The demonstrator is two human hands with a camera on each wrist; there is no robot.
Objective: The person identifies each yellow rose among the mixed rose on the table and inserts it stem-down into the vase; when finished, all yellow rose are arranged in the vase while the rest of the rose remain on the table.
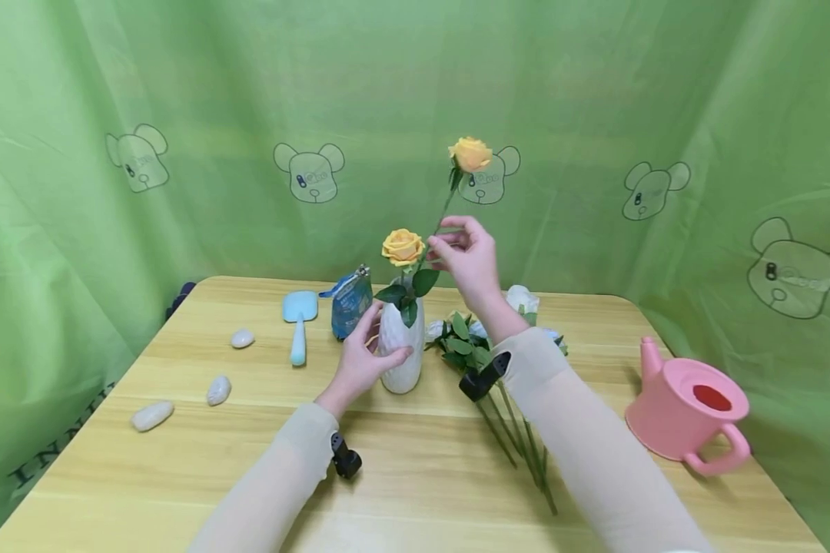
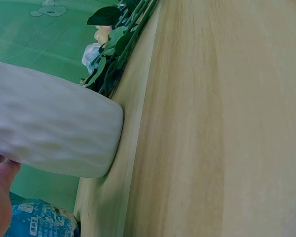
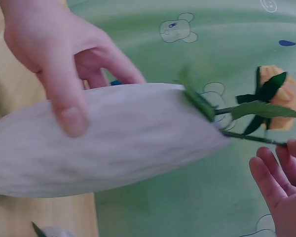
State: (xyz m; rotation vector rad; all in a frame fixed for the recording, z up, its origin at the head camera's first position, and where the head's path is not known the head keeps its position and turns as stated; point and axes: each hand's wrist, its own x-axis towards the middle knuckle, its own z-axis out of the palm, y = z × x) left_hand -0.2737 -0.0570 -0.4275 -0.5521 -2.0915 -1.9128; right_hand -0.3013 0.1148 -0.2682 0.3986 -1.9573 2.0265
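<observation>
A white textured vase (image 1: 403, 349) stands upright on the wooden table, its side held by my left hand (image 1: 363, 358) with the thumb across the front. One yellow rose (image 1: 403, 247) rises from the vase mouth with green leaves round its stem. Above and to the right, my right hand (image 1: 466, 257) pinches the stem of a second, taller yellow rose (image 1: 470, 154). In the right wrist view that pinched stem (image 3: 254, 138) runs into the vase mouth; how deep it reaches inside is hidden.
Several more flowers (image 1: 466, 346) lie right of the vase, stems toward the front. A pink watering can (image 1: 688, 415) stands at the right. Behind left are a blue bag (image 1: 351, 306) and a light blue shovel (image 1: 300, 326). Pale stones (image 1: 218, 390) lie at the left. Green curtain (image 1: 387, 77) surrounds the table.
</observation>
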